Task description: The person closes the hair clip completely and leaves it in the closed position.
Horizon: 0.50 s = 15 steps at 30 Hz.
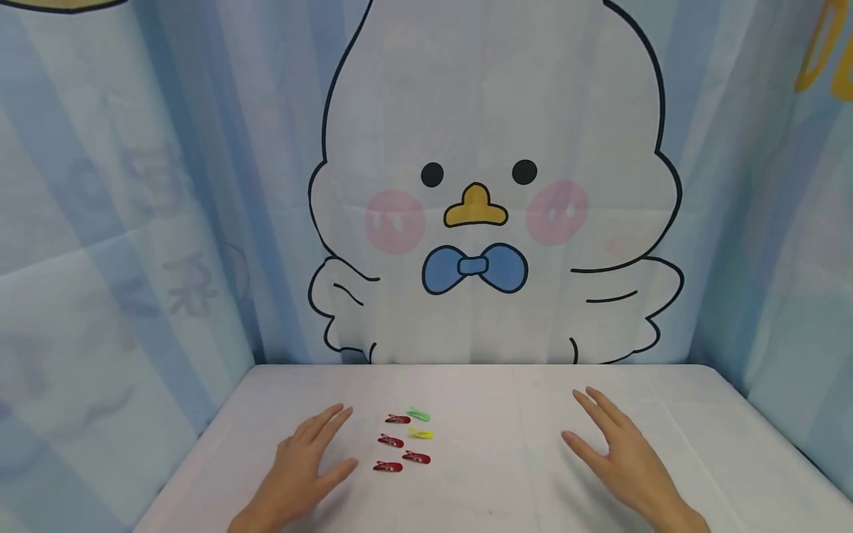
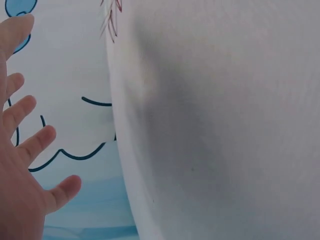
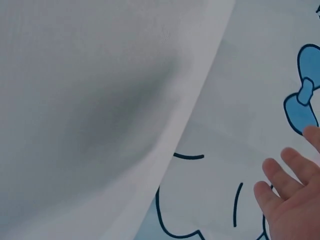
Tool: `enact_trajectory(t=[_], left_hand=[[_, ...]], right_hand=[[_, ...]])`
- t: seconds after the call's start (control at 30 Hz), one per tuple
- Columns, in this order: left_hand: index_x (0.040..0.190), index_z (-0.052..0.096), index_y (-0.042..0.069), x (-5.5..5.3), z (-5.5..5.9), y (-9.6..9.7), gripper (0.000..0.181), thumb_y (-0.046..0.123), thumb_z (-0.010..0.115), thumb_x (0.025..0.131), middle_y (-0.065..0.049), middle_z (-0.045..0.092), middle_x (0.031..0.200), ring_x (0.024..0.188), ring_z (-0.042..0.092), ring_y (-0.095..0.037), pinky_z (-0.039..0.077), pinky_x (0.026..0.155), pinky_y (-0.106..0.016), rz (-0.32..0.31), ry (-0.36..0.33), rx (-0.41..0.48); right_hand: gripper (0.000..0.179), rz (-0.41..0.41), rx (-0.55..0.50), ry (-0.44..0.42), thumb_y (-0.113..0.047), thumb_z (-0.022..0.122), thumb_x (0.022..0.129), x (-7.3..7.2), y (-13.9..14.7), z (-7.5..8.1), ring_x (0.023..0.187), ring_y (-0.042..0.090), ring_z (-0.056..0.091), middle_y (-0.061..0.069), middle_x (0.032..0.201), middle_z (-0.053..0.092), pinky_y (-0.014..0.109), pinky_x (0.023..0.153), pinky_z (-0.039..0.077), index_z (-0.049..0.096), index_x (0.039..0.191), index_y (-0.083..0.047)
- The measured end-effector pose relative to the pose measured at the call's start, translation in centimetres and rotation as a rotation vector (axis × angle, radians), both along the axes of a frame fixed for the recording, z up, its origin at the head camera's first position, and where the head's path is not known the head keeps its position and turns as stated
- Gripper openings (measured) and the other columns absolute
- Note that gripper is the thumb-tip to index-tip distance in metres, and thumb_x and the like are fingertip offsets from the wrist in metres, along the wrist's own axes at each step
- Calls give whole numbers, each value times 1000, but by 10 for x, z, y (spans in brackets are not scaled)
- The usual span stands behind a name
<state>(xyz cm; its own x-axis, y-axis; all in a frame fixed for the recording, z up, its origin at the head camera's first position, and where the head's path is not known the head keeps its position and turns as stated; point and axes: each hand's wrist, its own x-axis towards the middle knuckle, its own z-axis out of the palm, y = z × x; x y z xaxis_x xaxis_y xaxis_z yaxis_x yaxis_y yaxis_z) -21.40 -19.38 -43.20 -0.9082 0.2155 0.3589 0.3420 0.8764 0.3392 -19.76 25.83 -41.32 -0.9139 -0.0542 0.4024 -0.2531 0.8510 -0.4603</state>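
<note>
Several dark red snap hair clips [image 1: 416, 458] lie on the white table, left of its middle. A green hair clip [image 1: 418, 414] and a yellow hair clip [image 1: 420, 434] lie among them, toward the back and right of the group. My left hand [image 1: 300, 463] hovers just left of the clips, fingers spread, holding nothing. Over the right part of the table is my right hand [image 1: 623, 459], its fingers extended and its palm free, well apart from the clips. Some red clips [image 2: 112, 20] show at the top edge in the left wrist view.
The white table [image 1: 493, 496] has a straight back edge. Behind it hangs a curtain [image 1: 480, 111] with a cartoon bird in a blue bow tie. Blue and white striped cloth [image 1: 100, 259] closes in the left side, and similar cloth [image 1: 800, 296] the right.
</note>
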Motion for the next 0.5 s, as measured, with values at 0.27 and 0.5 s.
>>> enact_trajectory(t=[0.27, 0.5], left_hand=[[143, 57, 18, -3, -5, 6, 61, 36, 78, 89, -5, 54, 144, 123, 50, -31, 41, 93, -66, 6, -79, 54], [138, 61, 19, -8, -9, 10, 55, 32, 80, 88, -1, 60, 136, 120, 52, -28, 40, 97, -64, -32, -136, 142]], right_hand=[[69, 15, -14, 36, -48, 69, 94, -2, -10, 1, 135, 48, 40, 21, 153, 40, 69, 97, 37, 49, 148, -10], [69, 27, -18, 43, -45, 70, 94, -6, -19, 1, 134, 46, 42, 21, 153, 41, 68, 98, 38, 49, 148, -8]])
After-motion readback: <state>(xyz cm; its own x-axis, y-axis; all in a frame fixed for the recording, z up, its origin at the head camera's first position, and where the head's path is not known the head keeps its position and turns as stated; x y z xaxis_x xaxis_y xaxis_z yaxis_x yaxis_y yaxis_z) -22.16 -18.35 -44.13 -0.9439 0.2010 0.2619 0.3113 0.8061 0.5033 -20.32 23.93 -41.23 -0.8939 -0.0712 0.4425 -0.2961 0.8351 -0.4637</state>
